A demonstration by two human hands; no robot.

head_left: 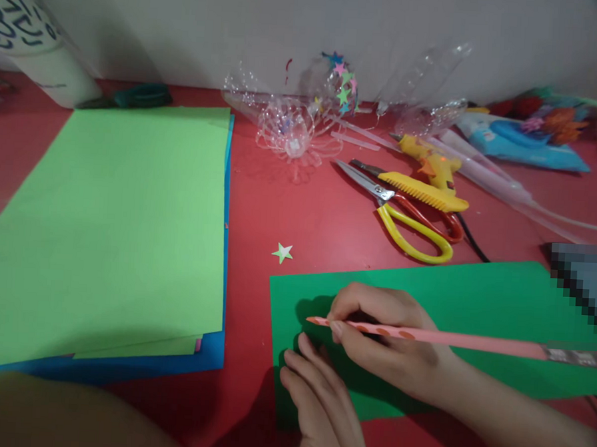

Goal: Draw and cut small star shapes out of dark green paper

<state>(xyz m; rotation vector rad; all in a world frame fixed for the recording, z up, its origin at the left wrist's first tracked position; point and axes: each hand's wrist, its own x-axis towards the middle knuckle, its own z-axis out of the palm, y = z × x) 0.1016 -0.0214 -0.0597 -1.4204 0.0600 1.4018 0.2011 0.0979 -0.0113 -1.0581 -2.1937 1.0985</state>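
One pencil [462,340] is pinched in the right hand [396,355]; the green paper [494,300] could skew if the resting left hand [321,399], at six o'clock, lifts.

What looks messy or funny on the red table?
The paper stack on the left looks untidy: a lower green sheet pokes out at the bottom, and blue paper sticks out beyond it. The dark green sheet under the left hand looks flat. I see nothing spilled.

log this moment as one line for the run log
right hand: holds pink pencil over dark green sheet | left hand: on same sheet | nearby: star cutout, scissors
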